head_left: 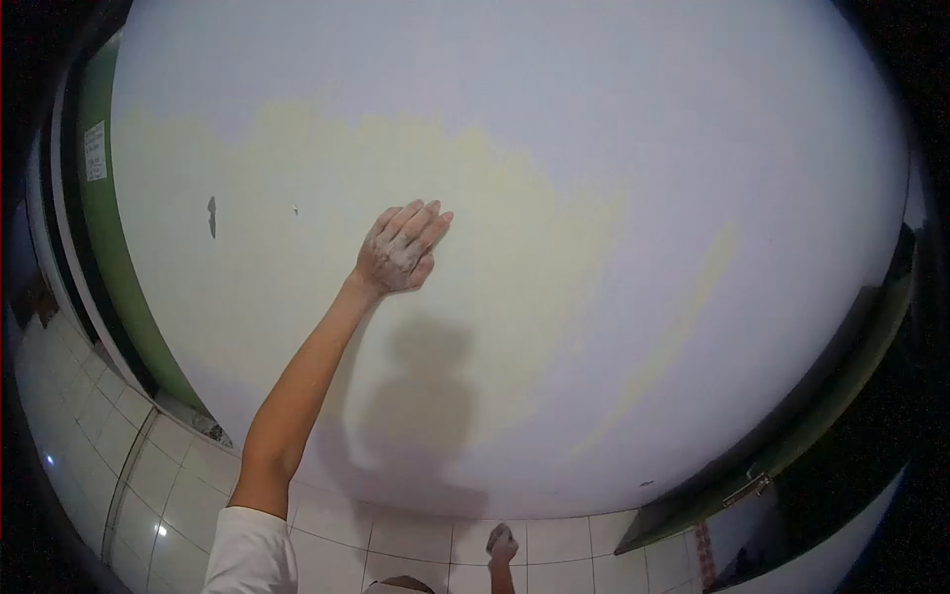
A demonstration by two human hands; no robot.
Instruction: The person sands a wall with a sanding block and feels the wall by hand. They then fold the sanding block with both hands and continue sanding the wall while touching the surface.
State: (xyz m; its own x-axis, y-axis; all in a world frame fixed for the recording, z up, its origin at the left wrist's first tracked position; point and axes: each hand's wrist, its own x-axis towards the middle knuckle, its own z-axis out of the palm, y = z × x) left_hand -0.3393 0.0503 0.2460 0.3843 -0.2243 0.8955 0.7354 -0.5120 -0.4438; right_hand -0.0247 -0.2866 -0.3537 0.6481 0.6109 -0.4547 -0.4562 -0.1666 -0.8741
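My left hand (pixel 404 247) is raised against the wall (pixel 495 297), its back toward me and dusted with pale powder. Its fingers are bent and close together; whatever is under the palm, if anything, is hidden. The wall is pale lilac with a broad yellowish patch around this hand and a yellowish streak (pixel 683 327) farther right. Low in the view, near the foot of the wall, my right hand (pixel 505 544) is closed around a small greyish piece (pixel 494 538) that I cannot identify.
Left of my left hand, the wall has a dark chipped spot (pixel 212 218) and a small mark (pixel 295 209). A green door frame (pixel 119 228) with a paper notice (pixel 95 151) borders it. White tiles (pixel 416 535) cover the floor. A dark door-like panel (pixel 772 445) stands at right.
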